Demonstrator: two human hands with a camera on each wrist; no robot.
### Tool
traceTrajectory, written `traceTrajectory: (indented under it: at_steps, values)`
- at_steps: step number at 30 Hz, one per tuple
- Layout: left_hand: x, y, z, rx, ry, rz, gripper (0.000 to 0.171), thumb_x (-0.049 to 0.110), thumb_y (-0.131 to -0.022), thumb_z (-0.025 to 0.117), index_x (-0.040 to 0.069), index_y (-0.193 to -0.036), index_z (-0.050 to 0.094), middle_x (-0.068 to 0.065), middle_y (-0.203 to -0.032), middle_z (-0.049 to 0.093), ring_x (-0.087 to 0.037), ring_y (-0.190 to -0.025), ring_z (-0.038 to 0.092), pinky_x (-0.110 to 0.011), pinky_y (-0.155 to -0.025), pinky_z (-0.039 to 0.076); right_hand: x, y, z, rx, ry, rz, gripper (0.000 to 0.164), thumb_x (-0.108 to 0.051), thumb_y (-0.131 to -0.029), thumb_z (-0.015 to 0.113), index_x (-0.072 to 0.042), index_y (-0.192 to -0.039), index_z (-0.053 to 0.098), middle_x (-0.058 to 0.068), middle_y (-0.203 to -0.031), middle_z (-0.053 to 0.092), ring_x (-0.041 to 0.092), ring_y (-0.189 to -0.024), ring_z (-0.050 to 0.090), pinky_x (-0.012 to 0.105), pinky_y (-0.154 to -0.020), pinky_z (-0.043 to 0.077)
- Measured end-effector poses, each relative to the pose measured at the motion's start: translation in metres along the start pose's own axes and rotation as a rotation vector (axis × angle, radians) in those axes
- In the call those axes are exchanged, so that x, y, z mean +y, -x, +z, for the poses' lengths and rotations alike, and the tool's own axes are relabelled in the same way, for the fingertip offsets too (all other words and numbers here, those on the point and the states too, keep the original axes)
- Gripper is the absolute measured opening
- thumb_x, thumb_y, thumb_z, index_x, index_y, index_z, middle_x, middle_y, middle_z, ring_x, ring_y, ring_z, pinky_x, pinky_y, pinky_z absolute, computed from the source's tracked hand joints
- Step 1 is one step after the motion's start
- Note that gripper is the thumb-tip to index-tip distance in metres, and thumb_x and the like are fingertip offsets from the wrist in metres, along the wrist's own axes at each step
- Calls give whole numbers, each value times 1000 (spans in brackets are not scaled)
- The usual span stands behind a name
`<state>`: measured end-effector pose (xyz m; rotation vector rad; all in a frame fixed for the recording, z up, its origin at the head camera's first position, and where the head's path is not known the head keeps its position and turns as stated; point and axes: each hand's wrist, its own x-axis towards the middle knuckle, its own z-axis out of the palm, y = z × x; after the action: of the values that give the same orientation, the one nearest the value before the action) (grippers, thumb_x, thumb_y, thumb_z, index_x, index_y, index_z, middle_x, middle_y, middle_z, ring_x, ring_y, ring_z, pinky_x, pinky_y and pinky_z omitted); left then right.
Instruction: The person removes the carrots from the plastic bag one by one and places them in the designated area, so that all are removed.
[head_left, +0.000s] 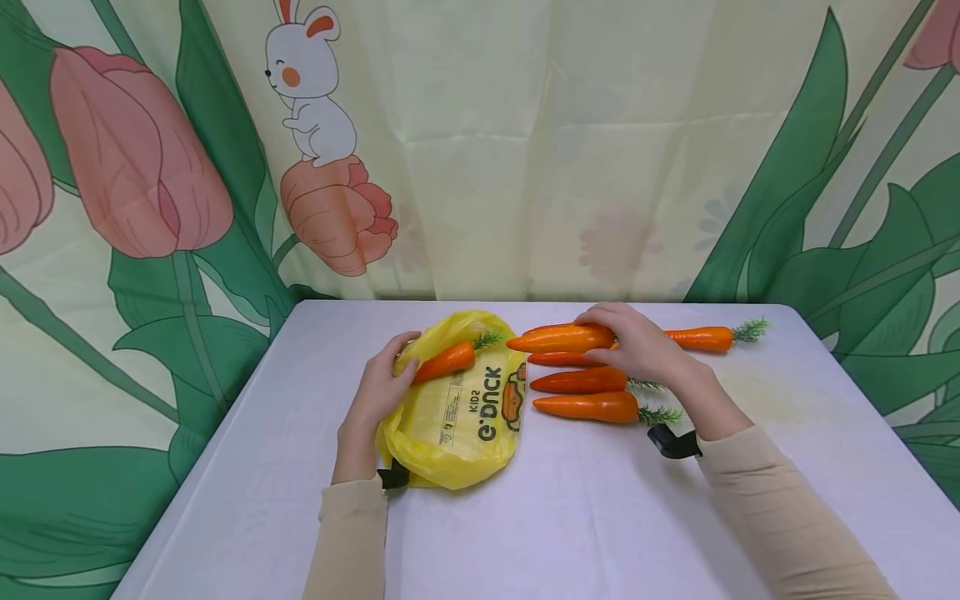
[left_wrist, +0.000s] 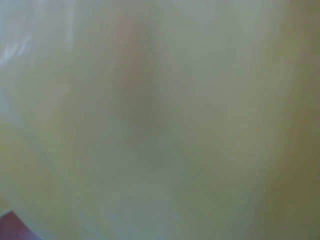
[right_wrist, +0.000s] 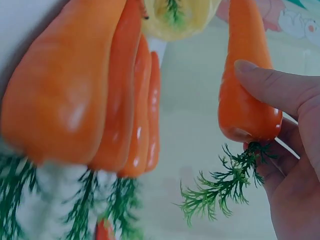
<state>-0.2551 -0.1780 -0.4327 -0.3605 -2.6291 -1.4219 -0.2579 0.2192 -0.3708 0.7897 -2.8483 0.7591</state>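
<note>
My left hand (head_left: 381,385) grips the left rim of a yellow plastic bag (head_left: 457,467) that bears a duck print. Inside the bag lies an orange carrot (head_left: 448,363), its green top towards the upper right, beside my thumb. Blurred yellow plastic (left_wrist: 200,120) fills the left wrist view. With thumb and fingers around its thick end, my right hand (head_left: 637,342) holds another carrot (right_wrist: 250,105) above the table, tip pointing left at the bag. Below it, more carrots (head_left: 585,407) lie in a row, tips leftward, just right of the bag.
Further right on the white table (head_left: 600,517), a carrot (head_left: 701,338) lies with its leafy top pointing right. A printed curtain (head_left: 480,167) with tulips and a rabbit hangs behind the table's back edge. Black wrist mounts (head_left: 672,442) stick out below the hands.
</note>
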Motion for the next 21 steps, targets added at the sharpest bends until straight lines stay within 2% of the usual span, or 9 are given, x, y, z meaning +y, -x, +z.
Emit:
traceTrajectory:
  at_steps: [11,21]
  values:
    - [0,0,0,-5,-1,-7,43,13,-103,57,12,-146,51,-14,-139,57,-32,-119,57,-50,-100,46,30,23,-18,51,11,-14,45,-3,-85,80,0,-127,64,19,-127,60,39,-116,52,58,-98,43]
    - [1,0,0,-3,-7,-2,42,13,-103,57,12,-145,52,-14,-139,57,-33,-119,57,-50,-99,46,52,41,-27,89,19,-22,42,-2,-83,82,0,-122,65,18,-122,62,37,-111,54,55,-91,46]
